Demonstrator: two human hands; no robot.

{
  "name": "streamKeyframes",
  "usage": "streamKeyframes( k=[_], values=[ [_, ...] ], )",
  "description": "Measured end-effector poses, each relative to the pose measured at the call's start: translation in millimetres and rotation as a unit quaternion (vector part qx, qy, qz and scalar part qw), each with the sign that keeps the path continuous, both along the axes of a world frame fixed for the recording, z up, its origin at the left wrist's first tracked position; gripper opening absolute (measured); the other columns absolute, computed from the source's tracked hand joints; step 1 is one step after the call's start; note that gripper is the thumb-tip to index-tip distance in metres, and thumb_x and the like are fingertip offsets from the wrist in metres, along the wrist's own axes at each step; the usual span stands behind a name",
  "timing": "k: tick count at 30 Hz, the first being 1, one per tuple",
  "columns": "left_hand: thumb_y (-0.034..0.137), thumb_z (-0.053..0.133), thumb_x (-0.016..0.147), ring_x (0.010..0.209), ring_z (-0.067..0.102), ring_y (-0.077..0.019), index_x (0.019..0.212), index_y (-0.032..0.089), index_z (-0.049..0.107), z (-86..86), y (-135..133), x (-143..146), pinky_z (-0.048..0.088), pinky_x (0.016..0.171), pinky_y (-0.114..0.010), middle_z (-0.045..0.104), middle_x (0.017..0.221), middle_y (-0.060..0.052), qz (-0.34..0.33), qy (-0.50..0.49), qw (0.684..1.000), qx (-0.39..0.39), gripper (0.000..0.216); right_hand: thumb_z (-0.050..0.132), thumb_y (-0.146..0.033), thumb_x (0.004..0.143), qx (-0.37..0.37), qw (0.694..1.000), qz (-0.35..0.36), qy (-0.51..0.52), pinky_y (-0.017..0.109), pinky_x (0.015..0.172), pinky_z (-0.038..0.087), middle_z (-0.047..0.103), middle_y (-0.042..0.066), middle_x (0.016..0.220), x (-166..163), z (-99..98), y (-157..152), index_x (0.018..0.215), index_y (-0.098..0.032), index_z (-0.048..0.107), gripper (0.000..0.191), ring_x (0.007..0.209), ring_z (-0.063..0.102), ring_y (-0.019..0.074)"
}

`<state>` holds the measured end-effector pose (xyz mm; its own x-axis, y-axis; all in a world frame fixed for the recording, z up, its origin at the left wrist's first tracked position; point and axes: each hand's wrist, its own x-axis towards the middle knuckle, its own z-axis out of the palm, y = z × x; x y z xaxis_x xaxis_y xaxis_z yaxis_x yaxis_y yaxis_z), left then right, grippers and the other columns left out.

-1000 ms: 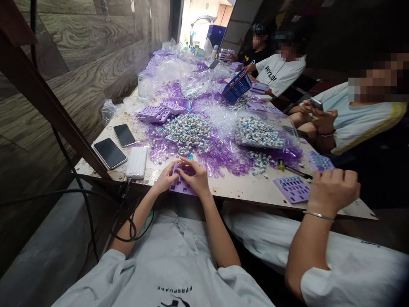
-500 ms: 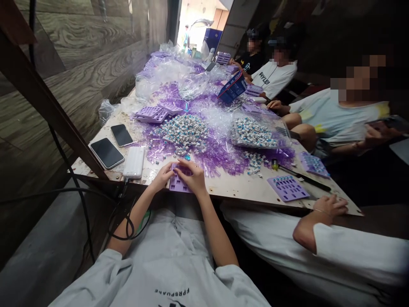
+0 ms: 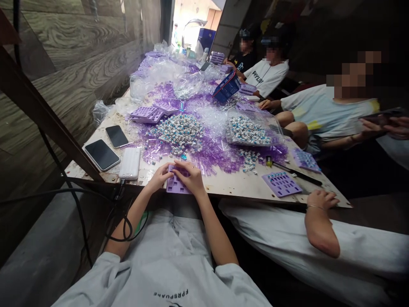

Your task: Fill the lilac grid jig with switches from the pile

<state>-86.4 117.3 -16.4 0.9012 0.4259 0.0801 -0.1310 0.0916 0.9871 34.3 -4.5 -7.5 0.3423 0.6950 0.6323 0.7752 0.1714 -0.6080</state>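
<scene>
The purple tray [image 3: 175,187], a slab with rectangular recesses, lies at the near edge of the counter [image 3: 223,186], directly in front of the wearer. The left hand [image 3: 159,177] touches the tray at its left side; the right hand [image 3: 193,179] lies over its right portion. Fingers of both hands are bent and brought close together above the far part of the tray. Whether either hand is clamped on a small part cannot be determined, as the fingers cover that area.

Just beyond the hands is a heap of white-and-blue parts [image 3: 180,130], bordered by translucent purple strips [image 3: 209,164]. To the left of the hands are a white power bank [image 3: 130,163] with a cable attached, a near phone [image 3: 102,154] and a far phone [image 3: 116,136]. Stacked purple trays [image 3: 145,112] lie left of the heap. To its right, a clear plastic container [image 3: 251,131] holds more such parts. A second tray [image 3: 283,187], partly filled along its far edge, lies near a co-worker's hand [image 3: 320,199] at the right.
</scene>
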Motion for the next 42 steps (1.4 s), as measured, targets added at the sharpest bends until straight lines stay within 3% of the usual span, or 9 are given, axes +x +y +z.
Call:
streamKeyframes(
  k=[7, 12, 17, 22, 28, 37, 40, 42],
  values=[
    [0.037, 0.069, 0.072, 0.085, 0.064, -0.0203, 0.108, 0.015, 0.064, -0.5, 0.4, 0.4, 0.049, 0.075, -0.028, 0.069, 0.090, -0.003, 0.010, -0.005, 1.000, -0.007, 0.043, 0.065, -0.027, 0.093, 0.016, 1.000, 0.010, -0.014, 0.034, 0.095, 0.055, 0.074, 0.004, 0.107, -0.5, 0.3, 0.2, 0.126, -0.028, 0.065, 0.033, 0.102, 0.069, 0.0192],
    [0.052, 0.068, 0.080, 0.085, 0.064, -0.0194, 0.100, 0.016, 0.068, 0.6, -2.0, 1.8, 0.049, 0.075, -0.027, 0.070, 0.091, -0.004, 0.046, 0.018, 0.999, -0.011, 0.042, 0.064, -0.024, 0.093, 0.004, 1.000, -0.002, -0.016, 0.034, 0.094, 0.056, 0.073, 0.004, 0.109, -3.7, -3.0, 3.3, 0.126, -0.028, 0.066, 0.033, 0.102, 0.069, 0.0197],
    [0.057, 0.065, 0.084, 0.094, 0.066, -0.0199, 0.105, 0.019, 0.070, 2.6, -1.9, 1.8, 0.050, 0.083, -0.028, 0.072, 0.100, -0.005, 0.045, 0.015, 0.999, 0.007, 0.044, 0.068, -0.023, 0.089, -0.008, 1.000, -0.023, 0.001, 0.035, 0.091, 0.057, 0.073, 0.005, 0.108, -3.5, -8.3, 7.7, 0.133, -0.030, 0.061, 0.044, 0.100, 0.070, 0.0210],
    [0.062, 0.066, 0.081, 0.098, 0.066, -0.0218, 0.105, 0.018, 0.070, 2.5, 3.1, 4.3, 0.050, 0.088, -0.030, 0.073, 0.103, -0.007, 0.044, 0.009, 0.998, 0.033, 0.049, 0.069, -0.020, 0.084, -0.002, 1.000, -0.002, 0.029, 0.037, 0.099, 0.054, 0.071, 0.005, 0.118, -3.5, -2.2, 8.2, 0.135, -0.029, 0.058, 0.053, 0.107, 0.068, 0.0214],
    [0.066, 0.069, 0.075, 0.070, 0.061, -0.0156, 0.107, 0.016, 0.068, 1.0, 3.1, 5.3, 0.047, 0.062, -0.025, 0.070, 0.085, -0.004, 0.072, 0.062, 0.995, 0.042, 0.060, 0.052, -0.007, 0.081, 0.066, 0.993, 0.026, 0.099, 0.033, 0.090, 0.058, 0.067, 0.005, 0.123, -2.4, 10.0, 4.4, 0.137, -0.028, 0.055, 0.060, 0.114, 0.063, 0.0199],
    [0.065, 0.065, 0.078, 0.077, 0.060, -0.0176, 0.099, 0.017, 0.070, 5.5, 0.8, 5.1, 0.047, 0.068, -0.027, 0.068, 0.086, -0.004, 0.097, 0.039, 0.991, 0.083, 0.053, 0.055, -0.013, 0.082, 0.068, 0.989, 0.024, 0.126, 0.035, 0.088, 0.056, 0.067, 0.006, 0.115, -8.5, 11.0, 4.8, 0.133, -0.028, 0.057, 0.053, 0.107, 0.063, 0.0211],
    [0.064, 0.065, 0.078, 0.074, 0.059, -0.0165, 0.100, 0.017, 0.069, 5.3, 0.1, 5.0, 0.046, 0.067, -0.027, 0.067, 0.082, -0.003, 0.102, 0.037, 0.991, 0.080, 0.052, 0.055, -0.023, 0.086, 0.104, 0.971, 0.003, 0.216, 0.034, 0.084, 0.055, 0.069, 0.006, 0.112, -6.0, 17.0, 0.3, 0.122, -0.025, 0.063, 0.037, 0.104, 0.064, 0.0208],
    [0.064, 0.065, 0.077, 0.073, 0.059, -0.0166, 0.100, 0.017, 0.069, 4.5, -0.5, 5.3, 0.047, 0.068, -0.028, 0.066, 0.081, -0.003, 0.111, 0.036, 0.991, 0.070, 0.053, 0.054, -0.031, 0.089, 0.149, 0.942, -0.028, 0.301, 0.031, 0.077, 0.054, 0.070, 0.005, 0.104, -6.2, 38.0, -8.4, 0.107, -0.023, 0.067, 0.024, 0.095, 0.066, 0.0193]
  ],
)
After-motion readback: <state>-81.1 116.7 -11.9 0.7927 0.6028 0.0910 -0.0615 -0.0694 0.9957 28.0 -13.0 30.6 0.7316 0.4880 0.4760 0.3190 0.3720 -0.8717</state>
